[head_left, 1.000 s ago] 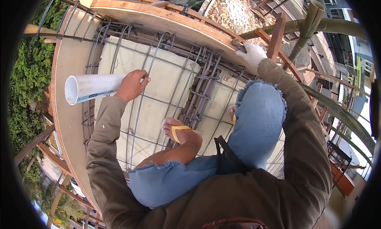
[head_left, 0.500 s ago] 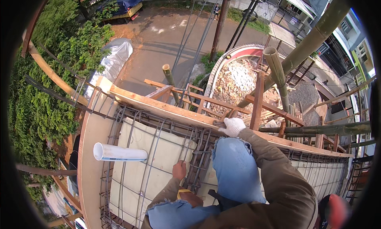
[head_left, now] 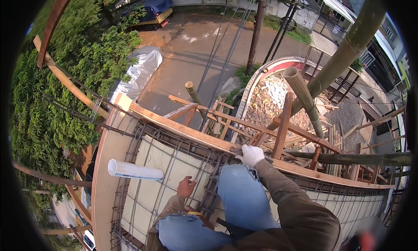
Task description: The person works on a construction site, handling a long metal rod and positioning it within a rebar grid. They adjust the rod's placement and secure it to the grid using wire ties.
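- The bare left hand, fingers loosely parted and holding nothing, hovers over the steel bars in front of the bent knee in jeans.
- The white pipe lies across the bars to that hand's left, well apart from it, above a pale panel.
- The gloved right hand curls at the timber edge against a small dark piece; I cannot tell whether it grips it.
- Beyond stand bamboo poles, then rubble and a road.
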`<state>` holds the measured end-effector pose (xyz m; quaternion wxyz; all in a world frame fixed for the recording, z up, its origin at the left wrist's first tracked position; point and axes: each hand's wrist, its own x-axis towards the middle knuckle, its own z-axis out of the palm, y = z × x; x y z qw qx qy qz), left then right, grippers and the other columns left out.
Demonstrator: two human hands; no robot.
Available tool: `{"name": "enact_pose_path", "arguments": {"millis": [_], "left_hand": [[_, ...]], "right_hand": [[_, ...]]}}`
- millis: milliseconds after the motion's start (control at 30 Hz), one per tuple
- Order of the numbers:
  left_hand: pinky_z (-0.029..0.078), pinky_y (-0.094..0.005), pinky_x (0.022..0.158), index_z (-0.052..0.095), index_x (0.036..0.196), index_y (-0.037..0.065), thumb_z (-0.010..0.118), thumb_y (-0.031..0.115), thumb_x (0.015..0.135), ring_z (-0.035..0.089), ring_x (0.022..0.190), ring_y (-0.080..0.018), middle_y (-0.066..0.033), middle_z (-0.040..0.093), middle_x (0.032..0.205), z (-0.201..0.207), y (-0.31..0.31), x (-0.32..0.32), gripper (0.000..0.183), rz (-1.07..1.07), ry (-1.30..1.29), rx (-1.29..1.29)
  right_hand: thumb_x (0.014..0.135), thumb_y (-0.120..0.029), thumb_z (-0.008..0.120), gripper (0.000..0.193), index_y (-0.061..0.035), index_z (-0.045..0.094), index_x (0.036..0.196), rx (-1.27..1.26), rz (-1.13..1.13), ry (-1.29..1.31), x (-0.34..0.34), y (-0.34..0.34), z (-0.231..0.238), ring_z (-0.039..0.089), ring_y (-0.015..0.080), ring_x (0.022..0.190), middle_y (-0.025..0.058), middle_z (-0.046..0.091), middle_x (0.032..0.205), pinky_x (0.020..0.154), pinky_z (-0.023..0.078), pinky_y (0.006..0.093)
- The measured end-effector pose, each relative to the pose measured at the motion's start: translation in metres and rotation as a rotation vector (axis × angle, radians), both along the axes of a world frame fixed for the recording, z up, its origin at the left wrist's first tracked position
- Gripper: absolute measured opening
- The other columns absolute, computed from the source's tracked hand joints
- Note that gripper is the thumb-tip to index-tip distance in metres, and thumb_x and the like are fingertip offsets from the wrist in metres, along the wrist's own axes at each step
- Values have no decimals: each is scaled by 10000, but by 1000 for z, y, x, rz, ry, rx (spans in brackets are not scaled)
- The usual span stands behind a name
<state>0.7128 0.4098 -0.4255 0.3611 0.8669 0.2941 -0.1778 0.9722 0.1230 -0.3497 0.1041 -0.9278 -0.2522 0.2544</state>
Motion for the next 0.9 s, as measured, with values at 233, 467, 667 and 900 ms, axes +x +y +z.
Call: {"name": "enact_pose_path", "arguments": {"millis": [233,467,667,900], "left_hand": [[565,-443,870,631,1230,-21,665,366,954,722,979,-354,-221,734,1065,102,57,20,477,-105,-7,23],[569,-434,857,655,1185,-18,668,358,948,723,972,-350,-236,727,1057,111,69,-1,445,-152,64,48],[572,-424,865,619,1264,-20,667,366,956,724,976,-335,-231,722,1074,14,35,-9,496,-241,18,-132],[536,-473,857,634,1184,-38,632,363,971,698,973,-378,-261,706,1031,-70,-12,3,454,57,-221,-151]], "right_hand": [[889,-508,694,489,-44,630,1029,28,19,-51,-1,-1,-8,737,349,865,177,742,898,749,575,481],[847,-589,707,564,-50,639,998,15,44,-18,8,-3,-17,733,362,838,183,737,871,745,569,488],[867,-568,686,563,-39,632,1054,4,87,-26,13,-3,-5,731,363,865,196,735,885,745,566,493],[878,-551,680,536,-29,632,987,-29,82,-64,6,-2,-5,714,382,855,187,726,883,742,551,502]]}}
